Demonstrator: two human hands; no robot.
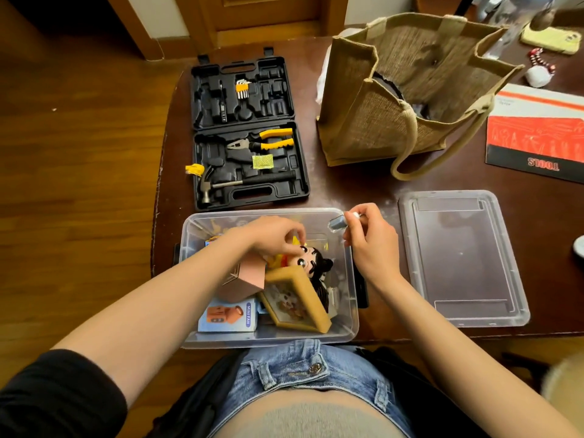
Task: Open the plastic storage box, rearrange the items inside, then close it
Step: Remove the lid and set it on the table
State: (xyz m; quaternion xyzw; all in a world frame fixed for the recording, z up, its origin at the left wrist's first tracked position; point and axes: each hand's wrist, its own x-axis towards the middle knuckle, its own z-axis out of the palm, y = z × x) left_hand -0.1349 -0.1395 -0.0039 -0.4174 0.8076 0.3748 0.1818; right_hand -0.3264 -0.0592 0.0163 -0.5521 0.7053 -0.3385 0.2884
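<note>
Storage box [350, 298] lower centre, lid [461, 260] off at its right. L hand [278, 237] pinches doll [311, 263] head inside. R hand [373, 238] grips small tube [339, 221] over far-right corner, axis pointing upper left; R nearer lid.

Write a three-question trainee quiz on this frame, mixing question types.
1. True or false: the lid is on the storage box.
2. Which hand holds a small tube-like item over the box's far right corner: (a) left hand, (b) right hand?
3. Name the yellow-handled tool in the open tool case.

Key: 1. False; it lies on the table, right of the box. 2. b. 3. Pliers.
</note>
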